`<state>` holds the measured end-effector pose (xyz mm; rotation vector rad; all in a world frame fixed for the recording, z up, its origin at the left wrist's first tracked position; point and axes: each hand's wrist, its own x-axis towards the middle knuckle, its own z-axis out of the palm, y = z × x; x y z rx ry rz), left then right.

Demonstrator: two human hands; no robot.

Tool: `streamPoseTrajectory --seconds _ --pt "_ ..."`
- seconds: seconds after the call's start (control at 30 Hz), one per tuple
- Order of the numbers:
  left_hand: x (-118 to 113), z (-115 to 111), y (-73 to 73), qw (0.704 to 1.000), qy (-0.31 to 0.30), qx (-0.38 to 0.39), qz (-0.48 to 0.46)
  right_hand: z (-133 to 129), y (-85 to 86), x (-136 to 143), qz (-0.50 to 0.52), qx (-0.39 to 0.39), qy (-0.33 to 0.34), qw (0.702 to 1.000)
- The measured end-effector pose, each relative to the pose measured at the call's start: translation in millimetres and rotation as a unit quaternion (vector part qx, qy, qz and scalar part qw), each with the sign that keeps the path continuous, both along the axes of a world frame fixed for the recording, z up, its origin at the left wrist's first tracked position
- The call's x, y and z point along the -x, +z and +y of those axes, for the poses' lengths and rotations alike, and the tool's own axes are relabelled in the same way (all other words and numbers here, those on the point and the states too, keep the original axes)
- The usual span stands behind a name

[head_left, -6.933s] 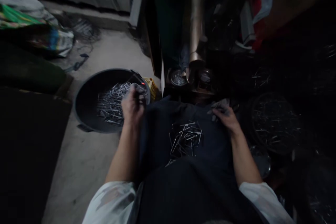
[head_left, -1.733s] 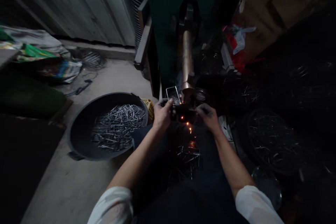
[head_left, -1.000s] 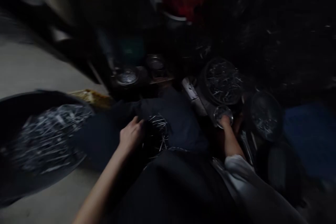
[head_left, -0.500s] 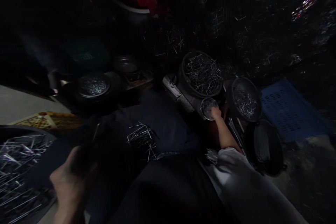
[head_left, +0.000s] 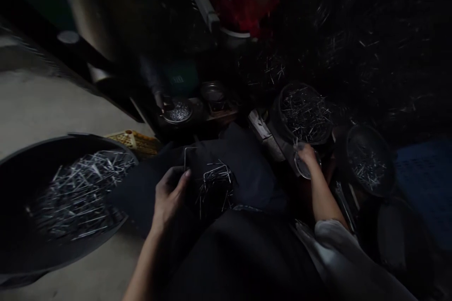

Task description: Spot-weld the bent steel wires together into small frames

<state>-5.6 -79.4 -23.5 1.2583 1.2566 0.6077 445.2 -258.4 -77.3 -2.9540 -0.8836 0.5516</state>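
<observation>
My left hand [head_left: 172, 193] is closed on a bent metal wire [head_left: 190, 148], which stands up from the fingers. Just right of it, a pile of bent wires [head_left: 218, 178] lies on the dark cloth over my lap [head_left: 252, 183]. Farther right, my right hand [head_left: 306, 154] is closed at a small round dish [head_left: 308, 169]; thin bright bits show at its fingertips, too small to name. Behind that hand stands a round tub [head_left: 277, 117] full of metal wires [head_left: 305, 113].
A large black basin [head_left: 21, 153] of bent wires stands at the left, beside a yellow basket [head_left: 136, 143]. Another person's hand [head_left: 160, 102] is at a dish of small pieces [head_left: 179, 113]. At the right are a dark bowl [head_left: 388, 169] and a blue crate [head_left: 423, 164].
The view has swung left, showing more of the basin. My left hand has moved from beside the basin to the lap pile, with a wire now visible. My right hand has risen slightly from the small dish.
</observation>
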Motion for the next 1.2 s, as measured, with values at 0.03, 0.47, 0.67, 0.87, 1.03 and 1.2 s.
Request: streamPoseTrajectory --seconds 0.03,0.47,0.67,0.87,1.03,1.2 --pt "-1.3 0.4 0.0 1.000 0.005 0.009 -0.009 13.5 -1.4 9.7 0.014 -0.058 0.008 0.998" --pt "-22.7 8.5 -18.1 0.994 0.069 0.015 -0.082 135.2 17.9 162.2 0.415 -0.470 0.044 0.778" --pt "-18.9 14.2 -21.2 0.990 0.107 -0.012 -0.091 171.1 53.3 216.6 0.475 -0.418 0.207 0.746" --pt "-15.0 14.7 -9.4 0.982 0.133 -0.009 -0.135 180.9 58.8 239.4 0.363 -0.400 0.470 0.698" --pt "-15.3 12.8 1.9 0.973 0.155 0.020 -0.172 179.1 49.9 246.0 0.324 -0.412 0.499 0.690" --pt "-17.2 10.4 7.7 0.967 0.160 0.011 -0.197 180.4 56.6 246.8 0.315 -0.424 0.503 0.684"
